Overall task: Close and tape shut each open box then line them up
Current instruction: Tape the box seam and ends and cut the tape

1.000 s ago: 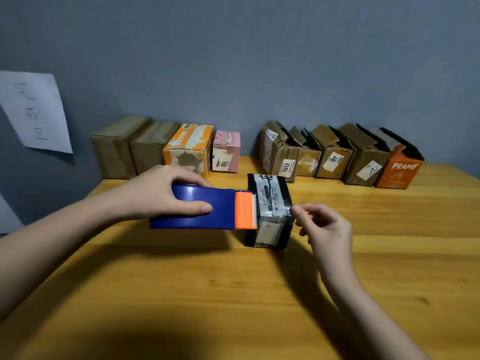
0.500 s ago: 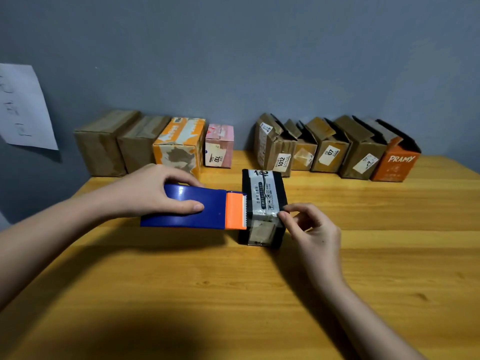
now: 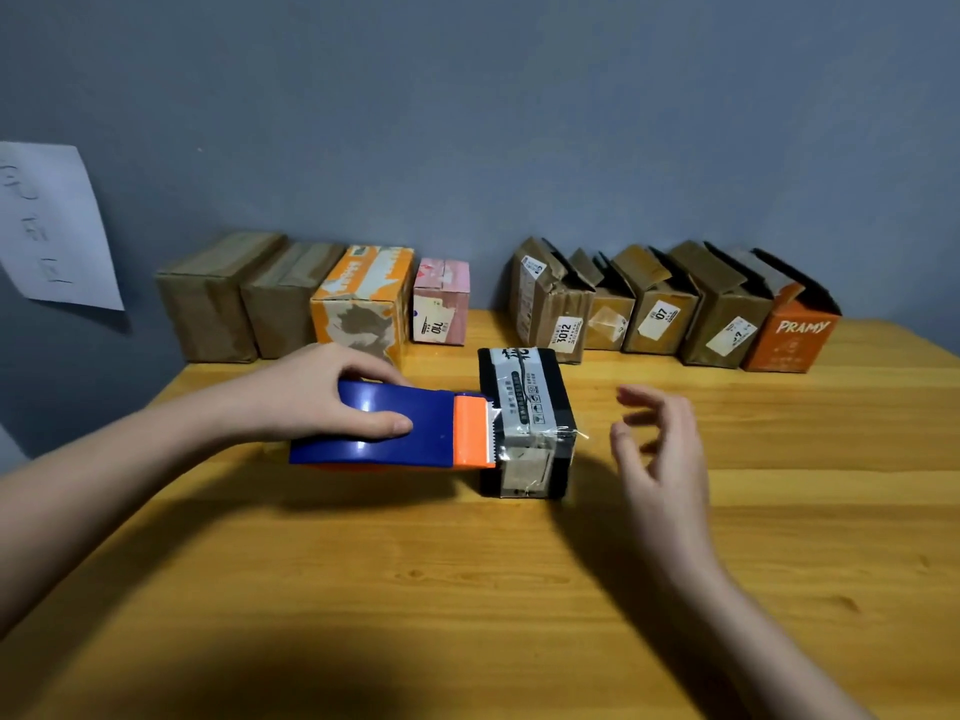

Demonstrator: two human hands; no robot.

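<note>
A small black box (image 3: 527,407) with a white printed strip lies closed on the wooden table (image 3: 467,589), with clear tape across its top. My left hand (image 3: 317,392) grips a blue and orange tape dispenser (image 3: 395,431), and its toothed orange end touches the box's left edge. To the right of the box hovers my right hand (image 3: 660,444), fingers loosely spread, holding nothing and clear of the box.
Against the grey wall on the left stand several closed boxes: two brown (image 3: 249,298), one orange and white (image 3: 363,304), one pink (image 3: 441,301). To the right stand several open boxes (image 3: 654,304), ending in an orange PRAMY box (image 3: 792,330). A paper sheet (image 3: 49,226) hangs on the wall.
My right hand pressed the tape down on the box's right edge, then let go and drew back to the right. The dispenser stays at the box's left edge.
</note>
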